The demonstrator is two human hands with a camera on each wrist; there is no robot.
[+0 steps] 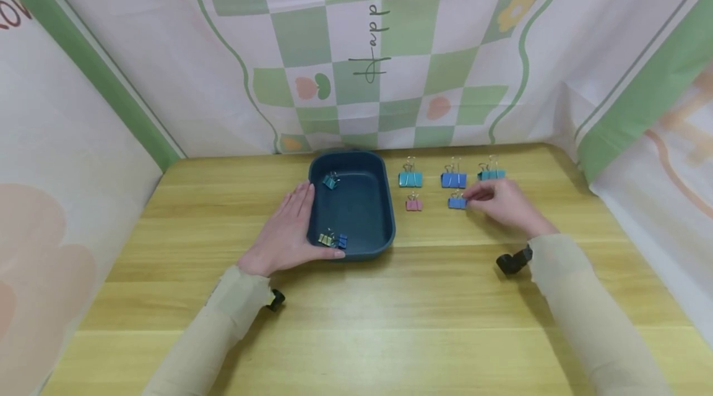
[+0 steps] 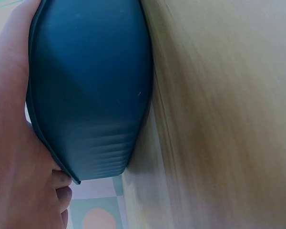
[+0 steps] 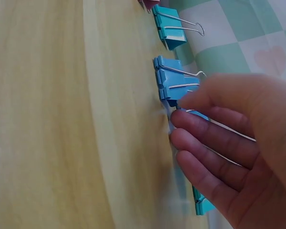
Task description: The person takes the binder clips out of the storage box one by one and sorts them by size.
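Observation:
A dark blue tray (image 1: 390, 223) sits mid-table and holds a teal clip (image 1: 330, 181), a yellow-green clip (image 1: 325, 239) and a blue clip (image 1: 341, 241). My left hand (image 1: 298, 216) lies flat against the tray's left wall (image 2: 86, 95), fingers straight, thumb along its near corner. To the right of the tray my right hand (image 1: 472, 199) pinches a small blue binder clip (image 1: 457, 202) (image 3: 169, 95) that lies on the table. Around it lie a small pink clip (image 1: 413, 204), a teal clip (image 1: 410, 179), a larger blue clip (image 1: 453, 180) and another teal clip (image 1: 491, 174).
The wooden table (image 1: 390, 322) is bare in front of the tray and on the left. A checked green-and-white cloth (image 1: 362, 74) hangs behind and at both sides. A black wrist strap (image 1: 515, 260) shows on the right sleeve.

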